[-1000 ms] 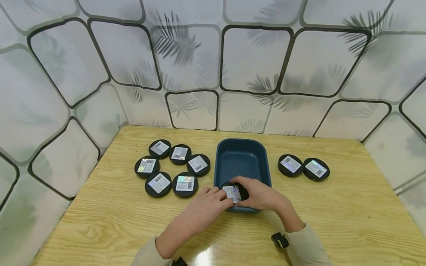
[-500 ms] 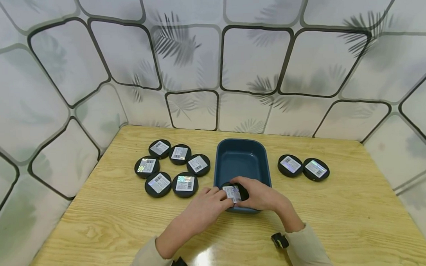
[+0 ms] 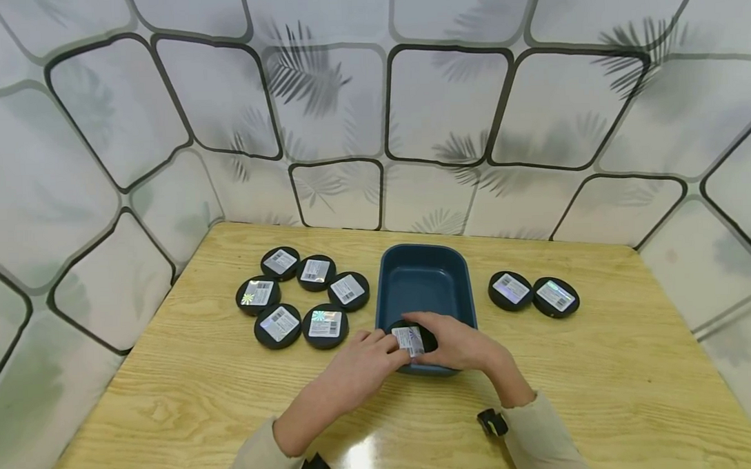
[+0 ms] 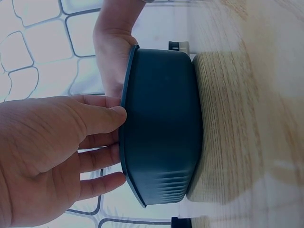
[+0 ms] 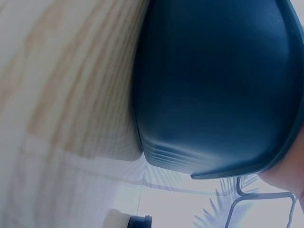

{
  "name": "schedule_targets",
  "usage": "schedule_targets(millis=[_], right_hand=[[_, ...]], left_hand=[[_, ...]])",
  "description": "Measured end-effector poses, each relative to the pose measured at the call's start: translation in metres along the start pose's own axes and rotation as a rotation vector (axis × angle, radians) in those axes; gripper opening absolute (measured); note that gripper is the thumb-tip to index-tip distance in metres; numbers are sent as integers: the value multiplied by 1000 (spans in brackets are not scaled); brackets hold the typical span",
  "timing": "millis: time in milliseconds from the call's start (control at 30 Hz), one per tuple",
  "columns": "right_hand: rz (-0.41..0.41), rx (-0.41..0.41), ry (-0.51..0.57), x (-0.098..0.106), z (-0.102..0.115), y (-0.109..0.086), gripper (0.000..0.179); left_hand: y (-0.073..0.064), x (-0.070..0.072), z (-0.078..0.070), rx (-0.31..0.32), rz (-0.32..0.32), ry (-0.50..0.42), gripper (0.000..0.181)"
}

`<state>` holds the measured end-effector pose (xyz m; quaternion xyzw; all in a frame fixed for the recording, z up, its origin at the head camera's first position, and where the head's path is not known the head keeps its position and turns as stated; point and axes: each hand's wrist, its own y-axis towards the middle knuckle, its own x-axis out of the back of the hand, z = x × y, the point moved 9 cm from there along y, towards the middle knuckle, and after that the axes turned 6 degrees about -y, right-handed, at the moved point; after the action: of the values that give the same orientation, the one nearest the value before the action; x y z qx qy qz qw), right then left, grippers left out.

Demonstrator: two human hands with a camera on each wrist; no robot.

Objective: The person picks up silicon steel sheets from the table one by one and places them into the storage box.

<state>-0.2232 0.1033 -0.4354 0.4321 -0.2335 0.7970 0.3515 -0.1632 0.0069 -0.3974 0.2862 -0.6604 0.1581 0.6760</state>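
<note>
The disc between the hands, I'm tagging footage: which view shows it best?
The head view: it looks down on the disc, label visible. Both wrist views show the bin from outside, hiding the disc.

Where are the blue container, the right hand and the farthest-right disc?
Blue container (image 3: 423,288): head view, bare inside floor.
Right hand (image 3: 451,339): head view, back of the hand.
Farthest-right disc (image 3: 556,296): head view, labelled top.
</note>
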Motion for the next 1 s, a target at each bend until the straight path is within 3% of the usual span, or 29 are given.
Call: schedule_targets(millis=[367,1000], right_hand=[[-11,-63,22,1,-1,2,60],[-52,-124,-30,14,10,-6,66]], left_hand=[[0,2,-1,-9,-16,28,16],[-1,1,0,-3,1,19,16]])
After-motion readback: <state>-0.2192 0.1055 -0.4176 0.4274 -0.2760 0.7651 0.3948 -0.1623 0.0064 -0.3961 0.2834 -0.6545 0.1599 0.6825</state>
